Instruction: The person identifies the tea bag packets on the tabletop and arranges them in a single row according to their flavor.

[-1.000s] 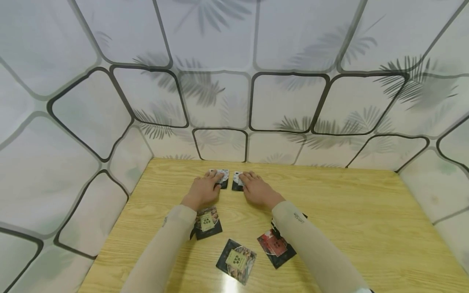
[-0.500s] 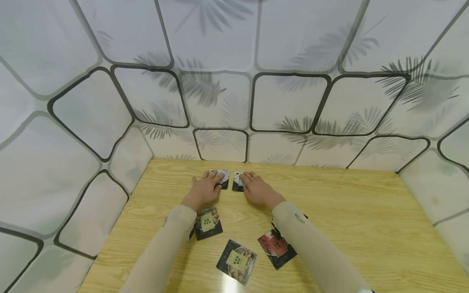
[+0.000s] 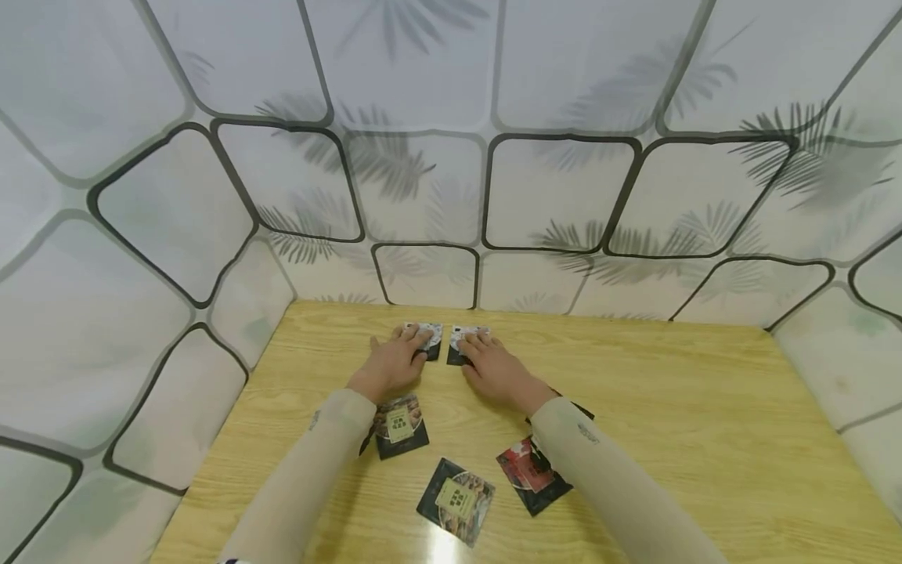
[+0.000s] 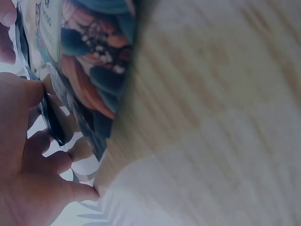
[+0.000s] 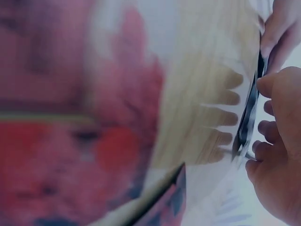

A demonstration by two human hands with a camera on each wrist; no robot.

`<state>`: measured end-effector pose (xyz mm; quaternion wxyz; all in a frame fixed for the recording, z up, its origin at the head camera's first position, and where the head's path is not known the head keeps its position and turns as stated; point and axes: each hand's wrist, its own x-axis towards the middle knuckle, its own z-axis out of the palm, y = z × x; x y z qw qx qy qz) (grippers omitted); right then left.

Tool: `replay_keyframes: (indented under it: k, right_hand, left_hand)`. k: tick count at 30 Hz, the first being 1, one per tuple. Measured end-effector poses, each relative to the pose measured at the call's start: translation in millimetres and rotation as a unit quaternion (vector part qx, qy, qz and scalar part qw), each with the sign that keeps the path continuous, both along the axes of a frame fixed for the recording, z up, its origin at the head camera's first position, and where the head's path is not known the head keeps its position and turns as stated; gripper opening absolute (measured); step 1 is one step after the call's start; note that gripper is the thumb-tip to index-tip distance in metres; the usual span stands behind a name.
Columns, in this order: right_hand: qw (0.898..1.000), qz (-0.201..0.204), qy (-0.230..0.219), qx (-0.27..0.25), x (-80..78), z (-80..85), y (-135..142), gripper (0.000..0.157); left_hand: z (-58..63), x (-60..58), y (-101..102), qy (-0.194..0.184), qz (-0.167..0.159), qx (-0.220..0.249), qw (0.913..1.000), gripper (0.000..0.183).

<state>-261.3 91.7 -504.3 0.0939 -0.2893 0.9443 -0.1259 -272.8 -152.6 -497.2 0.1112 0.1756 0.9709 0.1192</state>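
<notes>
My left hand rests with its fingers spread on a flat white-and-black packet near the table's back edge. Beside it, across a narrow gap, a matching packet lies under the fingertips of my right hand. The left wrist view shows the left hand from the side, the thumb at the dark packet's edge. Seen from the right wrist, the right hand touches its packet with its fingertips. Part of each packet is hidden by the fingers.
Nearer me lie a dark packet with a green label, a similar one in the middle, and a red-labelled packet. Dark packet edges show beside the right forearm. A patterned fabric wall stands behind the wooden table.
The right hand has shifted a little on its packet, uncovering more of the packet's back edge. The left hand stays in place on its packet. The view has tilted slightly.
</notes>
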Motion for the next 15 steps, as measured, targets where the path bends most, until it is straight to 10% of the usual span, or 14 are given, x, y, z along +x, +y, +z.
replay_keyframes:
  k: [15]
  right_hand:
    - [0.990,0.134,0.032,-0.011,69.4,10.1,-17,0.054]
  left_hand:
    - [-0.2,0.9,-1,0.008,0.000,-0.002,1.0000,0.056]
